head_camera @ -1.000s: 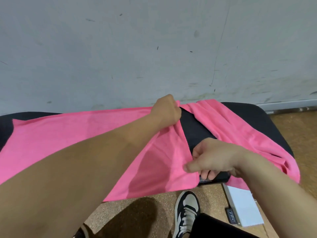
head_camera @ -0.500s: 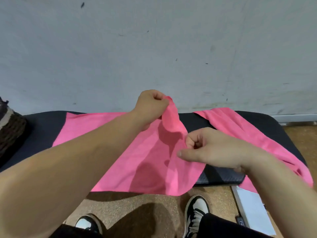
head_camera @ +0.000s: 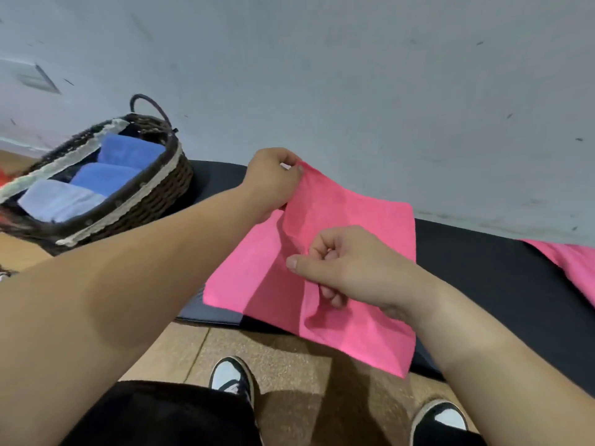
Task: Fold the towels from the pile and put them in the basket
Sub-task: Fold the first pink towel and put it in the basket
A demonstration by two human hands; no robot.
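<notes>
A pink towel (head_camera: 360,217), doubled over, lies on the black bench (head_camera: 489,268) with its near edge hanging off the front. My left hand (head_camera: 273,178) pinches the towel's far left corner and lifts it a little. Lower down, my right hand (head_camera: 347,265) pinches the near corner between thumb and curled fingers. A dark wicker basket (head_camera: 154,194) with a pale lace rim stands on the bench's left end. It holds two blue folded towels (head_camera: 109,169) and a light blue one (head_camera: 61,197).
Another pink towel (head_camera: 576,265) lies on the bench at the far right. A grey wall rises right behind the bench. Cork flooring and my two shoes (head_camera: 231,378) show below the bench's front edge.
Both hands carried the towel's right edge leftwards, folding it over itself. The view swung left, so the basket came into sight and the second pink towel slid to the right edge.
</notes>
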